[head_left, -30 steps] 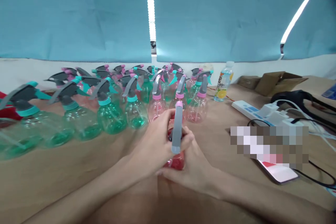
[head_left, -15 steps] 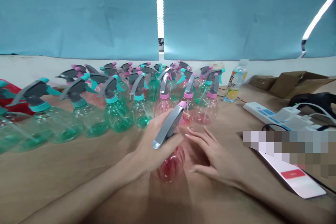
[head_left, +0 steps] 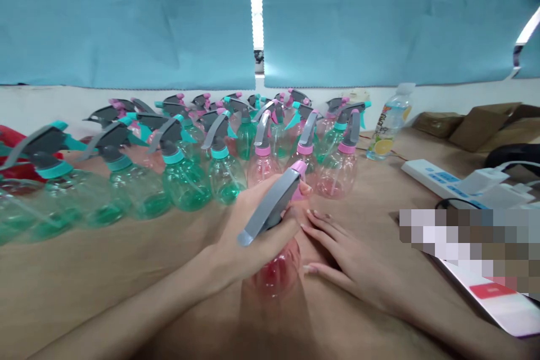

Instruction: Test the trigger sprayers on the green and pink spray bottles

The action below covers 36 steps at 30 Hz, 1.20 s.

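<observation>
A spray bottle (head_left: 276, 273) with a clear pink body, a grey lever and a pink nozzle stands in front of me, its nozzle facing away. Around its neck, under the spray head, my left hand (head_left: 247, 225) is wrapped, hiding the collar. On the right, my right hand (head_left: 352, 250) rests low by the table with fingers stretched and apart, fingertips close to the bottle; whether they touch it I cannot tell. Just beyond are pink-collared spray bottles (head_left: 337, 174), and to the left a row of green spray bottles (head_left: 185, 183), some coloured liquid in each.
More spray bottles crowd the back of the table (head_left: 160, 287). At right stand a labelled drink bottle (head_left: 388, 124), cardboard (head_left: 481, 126), a power strip (head_left: 434, 180) with plugs and cables, and a phone (head_left: 502, 304). Something red (head_left: 12, 143) lies at far left.
The view has shifted slightly, so things on the right sit farther right. My left hand keeps its hold on the spray bottle; my right hand stays beside it, fingers a little lower.
</observation>
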Each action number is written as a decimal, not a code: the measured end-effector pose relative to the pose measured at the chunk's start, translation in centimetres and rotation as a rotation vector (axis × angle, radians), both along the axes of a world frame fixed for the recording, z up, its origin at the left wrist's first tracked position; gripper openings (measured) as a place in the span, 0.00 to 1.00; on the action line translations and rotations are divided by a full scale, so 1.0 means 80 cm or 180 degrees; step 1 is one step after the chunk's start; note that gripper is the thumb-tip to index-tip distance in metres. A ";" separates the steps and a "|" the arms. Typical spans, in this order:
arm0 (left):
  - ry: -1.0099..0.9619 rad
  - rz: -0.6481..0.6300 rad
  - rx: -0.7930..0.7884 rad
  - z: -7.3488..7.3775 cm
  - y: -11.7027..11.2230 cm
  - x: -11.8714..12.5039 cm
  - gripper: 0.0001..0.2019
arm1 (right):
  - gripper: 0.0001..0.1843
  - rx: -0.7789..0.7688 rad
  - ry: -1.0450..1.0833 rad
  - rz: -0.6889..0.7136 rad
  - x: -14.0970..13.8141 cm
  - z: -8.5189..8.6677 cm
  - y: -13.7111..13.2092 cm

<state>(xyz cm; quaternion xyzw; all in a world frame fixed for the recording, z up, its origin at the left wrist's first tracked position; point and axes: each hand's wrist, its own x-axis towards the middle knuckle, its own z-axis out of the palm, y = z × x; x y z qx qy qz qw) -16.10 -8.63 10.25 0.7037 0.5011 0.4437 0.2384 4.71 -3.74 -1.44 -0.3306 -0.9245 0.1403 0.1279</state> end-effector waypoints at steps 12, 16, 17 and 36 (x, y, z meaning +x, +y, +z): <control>0.0056 -0.0045 0.0049 -0.004 0.003 -0.003 0.03 | 0.37 -0.0049 0.0107 0.0058 0.002 0.000 0.001; -0.0006 -0.0166 0.0022 -0.003 0.004 0.000 0.02 | 0.37 -0.0058 0.0087 0.0029 0.002 0.000 0.001; -0.0019 -0.0194 0.0042 -0.002 0.004 0.001 0.02 | 0.37 -0.0058 0.0061 0.0019 0.002 0.000 0.001; 0.0078 0.0093 -0.0052 -0.009 0.003 0.003 0.05 | 0.39 -0.0135 -0.0164 0.0063 0.002 0.010 0.000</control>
